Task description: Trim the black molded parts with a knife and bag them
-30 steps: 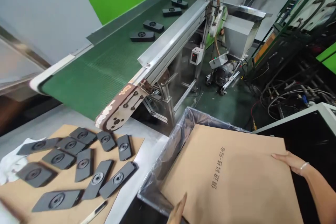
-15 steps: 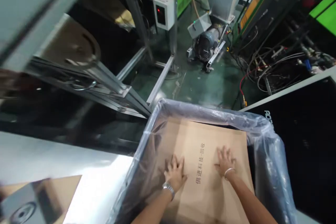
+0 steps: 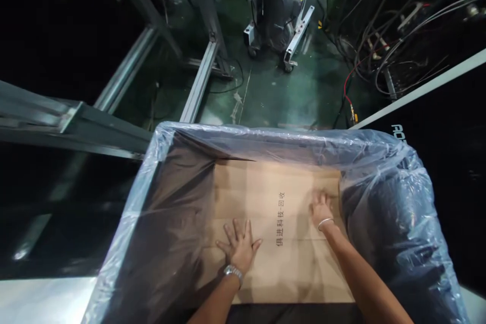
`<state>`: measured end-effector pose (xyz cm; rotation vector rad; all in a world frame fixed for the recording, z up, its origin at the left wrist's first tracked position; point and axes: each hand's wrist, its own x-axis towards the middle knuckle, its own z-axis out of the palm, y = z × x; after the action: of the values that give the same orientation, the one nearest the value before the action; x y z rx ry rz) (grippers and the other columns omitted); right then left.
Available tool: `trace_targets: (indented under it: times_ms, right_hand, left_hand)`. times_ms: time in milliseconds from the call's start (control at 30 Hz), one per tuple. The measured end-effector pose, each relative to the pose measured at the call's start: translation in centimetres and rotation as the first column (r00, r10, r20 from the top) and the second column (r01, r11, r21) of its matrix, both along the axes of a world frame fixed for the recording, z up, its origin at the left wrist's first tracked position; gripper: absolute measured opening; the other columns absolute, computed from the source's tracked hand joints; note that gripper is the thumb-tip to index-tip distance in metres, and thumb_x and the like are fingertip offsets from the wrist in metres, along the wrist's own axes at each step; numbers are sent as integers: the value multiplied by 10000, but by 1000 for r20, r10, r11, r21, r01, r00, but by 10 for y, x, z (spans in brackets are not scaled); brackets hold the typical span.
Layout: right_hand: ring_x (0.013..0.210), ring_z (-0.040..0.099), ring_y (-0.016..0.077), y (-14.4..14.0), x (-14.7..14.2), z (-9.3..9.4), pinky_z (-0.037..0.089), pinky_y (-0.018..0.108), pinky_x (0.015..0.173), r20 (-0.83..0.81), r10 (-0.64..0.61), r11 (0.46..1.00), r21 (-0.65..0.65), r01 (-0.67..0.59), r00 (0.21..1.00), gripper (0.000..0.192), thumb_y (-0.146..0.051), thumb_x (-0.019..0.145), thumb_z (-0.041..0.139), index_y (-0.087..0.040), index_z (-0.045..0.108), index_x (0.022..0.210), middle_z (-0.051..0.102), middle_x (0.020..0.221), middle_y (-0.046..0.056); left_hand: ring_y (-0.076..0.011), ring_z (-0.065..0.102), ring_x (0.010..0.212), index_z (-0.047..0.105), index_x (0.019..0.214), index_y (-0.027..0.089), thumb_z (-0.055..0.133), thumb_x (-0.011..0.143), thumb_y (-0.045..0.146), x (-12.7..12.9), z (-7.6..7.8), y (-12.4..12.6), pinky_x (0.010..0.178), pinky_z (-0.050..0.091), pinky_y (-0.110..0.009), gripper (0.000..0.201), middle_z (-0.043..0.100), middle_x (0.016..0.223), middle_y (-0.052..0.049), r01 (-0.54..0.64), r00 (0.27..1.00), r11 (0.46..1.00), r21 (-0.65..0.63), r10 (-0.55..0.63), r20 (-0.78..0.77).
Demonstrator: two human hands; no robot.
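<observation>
Head view into a deep bin (image 3: 125, 243) lined with a clear plastic bag (image 3: 383, 162). A brown cardboard sheet (image 3: 261, 187) printed with a column of dark characters lies flat low inside the bin, under both palms. The left hand (image 3: 240, 247), a wristwatch (image 3: 233, 273) just behind it on the wrist, is spread wide with fingers fanned and lies palm-down on the sheet, grasping nothing. The right hand (image 3: 322, 208), a thin bracelet (image 3: 325, 223) at its wrist, also rests flat and open on the sheet, close to the liner's bunched folds on its outer side. The printed characters run between the two hands. Judged from the flat palms set well apart, the sheet is being pressed level across its width so that it seats evenly. Beyond the fingertips, past the bin's far rim: a green floor (image 3: 288, 96), a wheeled motor unit (image 3: 277, 5), aluminium frame legs (image 3: 199, 83) and loose cables (image 3: 379, 55)
</observation>
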<state>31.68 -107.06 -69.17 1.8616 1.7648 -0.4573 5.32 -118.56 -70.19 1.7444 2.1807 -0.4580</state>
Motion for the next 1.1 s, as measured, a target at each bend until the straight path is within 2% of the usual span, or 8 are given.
trace_targets:
  times_ms: [100,233,367,500,633,800,900,1100]
  right_hand:
    - [1258,266,444,-21,8,12,346,591,871,12,-27,998,-56,28,1000,857,-439,810,531,-182,13,1442,37,1467,261]
    - [1279,168,499,-88,14,26,273,678,876,-49,82,973,-212,-90,995,1265,-311,384,858,-329,130,1419,108,1489,161]
    - [1333,-33,424,-125,27,16,120,665,970,-29,128,966,-222,-131,991,1177,-316,429,841,-278,200,1415,64,1492,166]
    - [1325,-69,432,-115,46,-9,69,608,1019,34,104,985,-144,-98,994,1155,-491,483,793,-163,205,1422,13,1476,232]
    - [1334,57,423,-110,46,-9,184,541,1037,33,113,989,-97,-110,993,1061,-447,514,783,-169,278,1405,161,1472,191]
    - [1250,365,287,-63,38,13,325,356,1006,2,119,992,31,-119,993,513,-245,845,450,-162,397,1349,412,1359,147]
    - [1312,221,338,-8,36,9,284,439,1014,21,80,984,158,-82,997,609,-359,893,378,-222,143,1438,163,1476,145]
    - [1335,61,402,37,40,-37,212,533,1011,37,29,982,186,-36,999,706,-542,864,364,-262,66,1439,-40,1503,120]
  left_hand:
    - [-482,-34,1315,284,1376,223,504,814,462,-7,7,-6,915,28,-752,649,145,1460,-239,55,998,998,-25,-55,3]
    - [-438,-61,1329,232,1371,336,638,663,567,-45,21,-34,963,-35,-699,849,106,1486,-150,358,909,922,-150,-307,281]
    - [-433,-4,1336,273,1341,403,692,495,664,-82,15,-54,981,-85,-672,980,157,1482,-98,485,837,839,-247,-362,411]
    - [-464,94,1320,342,1294,449,739,485,585,-89,-2,-55,921,-83,-737,910,262,1457,-70,469,861,832,-295,-357,362]
    - [-466,228,1282,502,1213,416,782,499,412,-80,7,-49,958,98,-715,767,395,1396,-67,426,868,886,-184,-343,358]
    - [-326,320,1269,499,1271,174,430,853,306,-55,25,22,1011,288,-481,443,422,1346,-159,188,955,979,83,-201,217]
    - [-365,42,1353,261,1402,183,361,893,345,-47,21,97,1041,148,-572,543,96,1490,-161,83,985,967,241,-117,129]
    - [-424,10,1332,332,1370,220,437,859,458,-75,-14,169,1019,120,-617,573,89,1494,-140,116,984,915,385,-160,84]
